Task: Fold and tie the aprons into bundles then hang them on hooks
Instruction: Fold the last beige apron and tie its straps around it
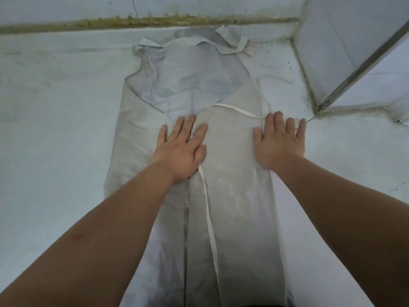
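Note:
A pale grey apron lies flat on the light floor, its bib end away from me and both long sides folded in toward the middle. A faint blue print shows on the bib. A white waist tie runs down the centre, under my left hand. My left hand presses flat on the middle seam with fingers spread. My right hand presses flat on the apron's right folded edge, fingers straight. The neck strap lies crumpled at the far end.
A dirty seam marks where the floor meets the back wall. At the right, a white panel with a metal edge stands close to the apron's right side. Bare floor spreads to the left.

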Available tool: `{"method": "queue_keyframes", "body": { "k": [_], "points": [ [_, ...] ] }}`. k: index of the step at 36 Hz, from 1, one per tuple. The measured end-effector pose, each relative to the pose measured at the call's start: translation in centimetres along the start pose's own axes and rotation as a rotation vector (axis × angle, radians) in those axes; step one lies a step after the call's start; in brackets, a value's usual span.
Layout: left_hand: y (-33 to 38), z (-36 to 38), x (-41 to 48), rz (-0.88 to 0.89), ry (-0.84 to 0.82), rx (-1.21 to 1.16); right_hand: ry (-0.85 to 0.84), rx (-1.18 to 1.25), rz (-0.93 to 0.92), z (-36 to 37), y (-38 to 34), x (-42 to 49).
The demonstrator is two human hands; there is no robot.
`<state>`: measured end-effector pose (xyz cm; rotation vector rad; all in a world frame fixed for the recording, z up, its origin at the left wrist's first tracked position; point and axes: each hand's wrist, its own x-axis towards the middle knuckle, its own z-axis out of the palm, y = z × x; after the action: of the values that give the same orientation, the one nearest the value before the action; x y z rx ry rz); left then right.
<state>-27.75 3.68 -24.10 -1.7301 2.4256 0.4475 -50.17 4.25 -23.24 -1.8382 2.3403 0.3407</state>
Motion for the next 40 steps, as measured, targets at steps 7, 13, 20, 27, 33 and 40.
{"method": "queue_keyframes", "body": {
  "k": [7, 13, 20, 27, 33, 40],
  "points": [
    [0.0, -0.6, 0.2, -0.005, 0.13, -0.319, 0.237, 0.13, -0.168, -2.0, -3.5, -0.4],
    [-2.0, -1.9, 1.2, -0.13, 0.25, -0.431, 0.107, 0.225, -0.097, -3.2, -5.0, 0.8],
    [-2.8, -1.9, 1.6, -0.161, 0.247, -0.497, 0.09, 0.549, -0.25, -4.5, -6.0, 0.9],
    [-1.3, -2.6, 1.9, -0.24, 0.114, -0.359, 0.141, 1.15, -0.288, -6.7, -7.6, -0.2],
    [-2.0, -3.9, 1.6, -0.235, 0.094, -0.676, 0.153, 0.891, -0.174, -5.4, -5.5, -0.4],
    [-4.6, -5.3, 0.1, -0.412, 0.075, -1.075, 0.101, 0.516, 0.039, -4.5, -4.4, -0.9]
  ]
}}
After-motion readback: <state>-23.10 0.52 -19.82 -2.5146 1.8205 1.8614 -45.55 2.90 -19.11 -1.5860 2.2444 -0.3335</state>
